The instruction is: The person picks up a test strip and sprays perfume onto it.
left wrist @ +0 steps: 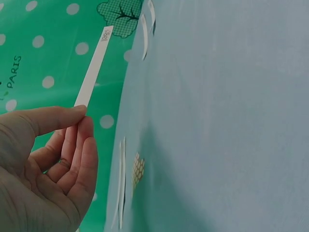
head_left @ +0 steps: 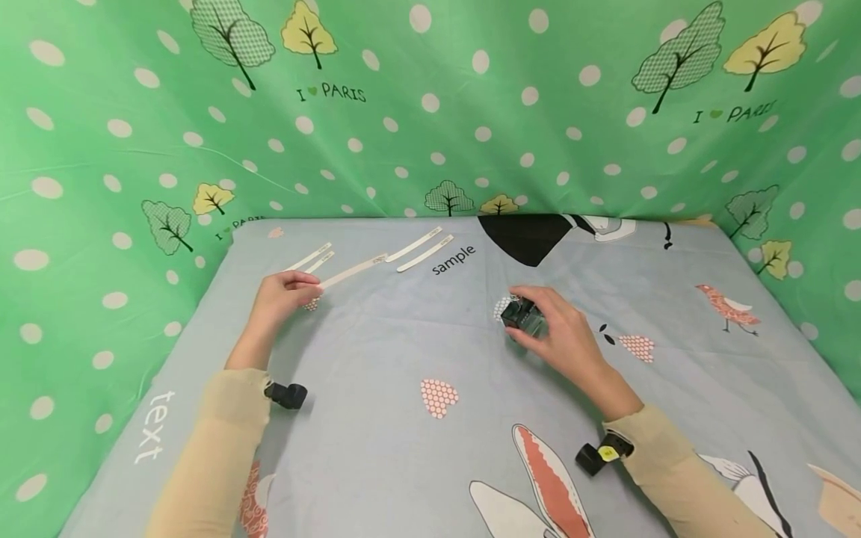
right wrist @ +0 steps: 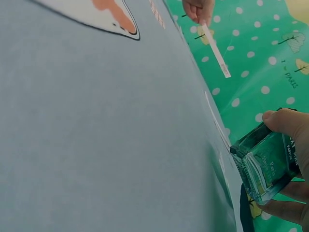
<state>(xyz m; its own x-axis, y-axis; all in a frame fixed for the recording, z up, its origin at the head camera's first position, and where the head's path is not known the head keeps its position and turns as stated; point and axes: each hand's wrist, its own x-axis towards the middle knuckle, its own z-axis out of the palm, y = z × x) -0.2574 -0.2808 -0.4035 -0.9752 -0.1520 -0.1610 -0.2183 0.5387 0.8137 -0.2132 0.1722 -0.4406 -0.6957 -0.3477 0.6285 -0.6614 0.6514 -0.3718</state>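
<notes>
My left hand (head_left: 281, 300) pinches one end of a white perfume test strip (head_left: 353, 271) between thumb and forefinger. In the left wrist view the strip (left wrist: 94, 70) points up and away from the fingertips, with small print at its far end. A green glass perfume bottle (right wrist: 268, 169) is gripped by my right hand (head_left: 570, 338), thumb on one side and fingers on the other. Seen from the head, the bottle (head_left: 526, 317) is tilted above the cloth, well apart from the strip. Part of its label is hidden by the fingers.
Two more test strips (head_left: 426, 253) lie on the grey-blue printed cloth (head_left: 377, 351) towards the back. Another pair of strips (head_left: 321, 261) lies just behind the left hand. A green dotted curtain (head_left: 403, 134) rises along the back and sides.
</notes>
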